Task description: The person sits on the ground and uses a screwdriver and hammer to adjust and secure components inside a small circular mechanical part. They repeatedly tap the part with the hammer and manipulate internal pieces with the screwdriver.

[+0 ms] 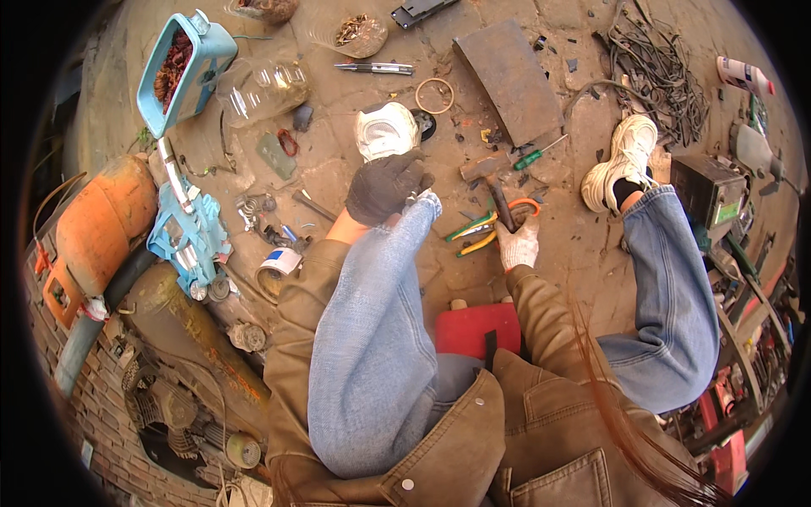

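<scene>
My right hand (pixel 519 243), in a white work glove, is closed round the lower handle of a hammer (pixel 499 199). The hammer's head points away from me, low over the dirty floor. Beside that hand lie pliers (pixel 480 242) with yellow handles; an orange loop handle (pixel 530 204) shows right by the hammer. My left hand (pixel 384 188), in a dark glove, is closed at my left shin, just behind the white shoe (pixel 387 131). What its fingers hold, if anything, is hidden. A green-handled screwdriver (pixel 539 153) lies beyond the hammer.
A flat metal block (pixel 509 80) lies ahead, with tangled cables (pixel 657 72) to its right. Left stand a blue container (pixel 187 72), a clear plastic bottle piece (pixel 263 91) and an orange machine (pixel 106 224). A black battery-like box (pixel 708 196) sits beyond my right knee.
</scene>
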`<state>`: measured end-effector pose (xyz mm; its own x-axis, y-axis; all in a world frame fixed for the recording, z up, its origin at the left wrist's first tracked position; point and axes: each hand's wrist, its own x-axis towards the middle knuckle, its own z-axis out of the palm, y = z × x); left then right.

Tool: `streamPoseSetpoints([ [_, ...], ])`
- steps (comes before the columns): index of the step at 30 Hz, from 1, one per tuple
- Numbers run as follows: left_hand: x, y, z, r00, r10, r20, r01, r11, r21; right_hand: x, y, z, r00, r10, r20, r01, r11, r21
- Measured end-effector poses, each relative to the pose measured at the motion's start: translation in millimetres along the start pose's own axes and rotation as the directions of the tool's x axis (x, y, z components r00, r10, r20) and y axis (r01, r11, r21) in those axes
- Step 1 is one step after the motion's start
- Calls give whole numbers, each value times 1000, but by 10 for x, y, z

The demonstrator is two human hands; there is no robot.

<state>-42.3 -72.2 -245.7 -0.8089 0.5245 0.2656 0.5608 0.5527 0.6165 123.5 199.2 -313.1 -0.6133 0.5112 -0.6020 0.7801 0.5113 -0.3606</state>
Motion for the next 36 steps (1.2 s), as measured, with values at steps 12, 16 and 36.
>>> streamPoseSetpoints([
  [12,116,-36,75,998,13,54,-12,1000,-8,178,-399,-330,163,-269,949,-968,143,206],
  [16,130,-91,166,993,-35,-112,28,998,-60,231,-692,-197,215,-454,864,-939,-339,56],
  [36,223,-183,327,988,-91,-122,80,993,-92,-1076,-1249,-1169,862,-496,105,372,758,535],
])
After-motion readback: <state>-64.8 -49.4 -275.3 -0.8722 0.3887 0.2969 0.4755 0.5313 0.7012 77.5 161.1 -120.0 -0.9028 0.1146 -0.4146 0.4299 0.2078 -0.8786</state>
